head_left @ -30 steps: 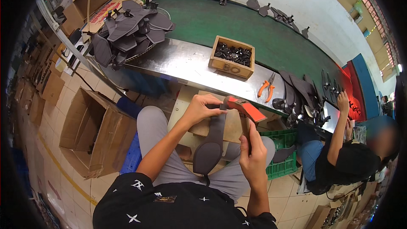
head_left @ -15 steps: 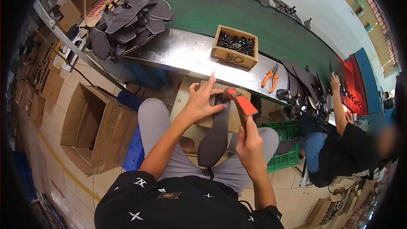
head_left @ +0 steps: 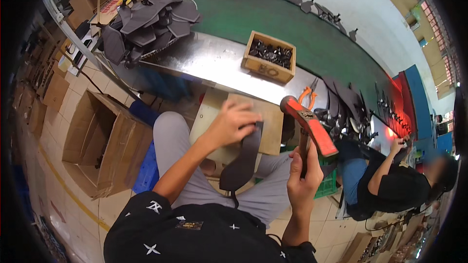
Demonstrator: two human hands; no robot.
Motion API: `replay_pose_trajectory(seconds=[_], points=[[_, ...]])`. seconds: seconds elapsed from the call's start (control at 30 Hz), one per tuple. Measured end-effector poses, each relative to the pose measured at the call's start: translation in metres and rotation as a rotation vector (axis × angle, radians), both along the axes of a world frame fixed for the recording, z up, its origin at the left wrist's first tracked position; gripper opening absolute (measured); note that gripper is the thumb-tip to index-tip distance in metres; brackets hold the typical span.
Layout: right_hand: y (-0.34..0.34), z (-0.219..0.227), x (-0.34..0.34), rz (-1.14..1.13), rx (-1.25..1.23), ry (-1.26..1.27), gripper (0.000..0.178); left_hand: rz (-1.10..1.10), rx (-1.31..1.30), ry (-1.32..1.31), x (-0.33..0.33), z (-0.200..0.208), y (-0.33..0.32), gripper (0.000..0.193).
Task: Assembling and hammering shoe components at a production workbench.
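Note:
A hammer [head_left: 312, 127] with a red head and a dark handle is gripped in my right hand [head_left: 304, 175], raised at the right of my lap. A dark grey, flat, paddle-shaped piece [head_left: 243, 160] slants from a wooden board [head_left: 271, 129] down toward my lap, with a thin dark tab at its near end. Over its far end is my left hand [head_left: 233, 124], its fingers bent and smeared by motion. Whether they touch or pinch the piece cannot be made out.
Ahead, a wooden box [head_left: 267, 70] of small black parts stands on a metal ledge beside a green belt [head_left: 234, 14]. Orange-handled pliers [head_left: 308, 98] lie right of it. Grey pieces [head_left: 146, 22] heap at far left; a cardboard box [head_left: 105, 151] sits left, a co-worker [head_left: 390, 180] right.
The hammer has lifted off the far end of the grey piece and moved right and toward me. My left hand's spread fingers have bent. The co-worker's arm has drawn back from the belt.

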State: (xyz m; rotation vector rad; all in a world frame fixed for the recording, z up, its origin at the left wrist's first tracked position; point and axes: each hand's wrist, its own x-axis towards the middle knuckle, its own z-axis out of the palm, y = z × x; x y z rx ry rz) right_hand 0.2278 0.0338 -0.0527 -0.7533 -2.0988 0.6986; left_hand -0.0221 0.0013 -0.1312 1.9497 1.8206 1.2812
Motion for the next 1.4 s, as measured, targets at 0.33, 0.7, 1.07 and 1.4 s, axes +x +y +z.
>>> replay_pose_trajectory(seconds=[0.33,0.7,1.07,1.4], points=[[0.029,-0.018,-0.037,0.243,0.331,-0.580,0.044,-0.363,-0.331,-0.810,0.038,0.086,-0.105,0.025],[0.027,0.045,-0.033,1.233,-0.321,-0.043,0.032,-0.928,-0.608,-1.072,0.049,0.088,-0.104,0.033],[0.010,0.066,-0.034,1.370,-0.252,-0.157,0.041,-1.176,-0.583,-1.054,0.048,0.084,-0.112,0.034],[0.013,0.053,-0.048,1.446,-0.248,-0.138,0.041,-1.166,-0.486,-1.035,0.044,0.077,-0.113,0.041]])
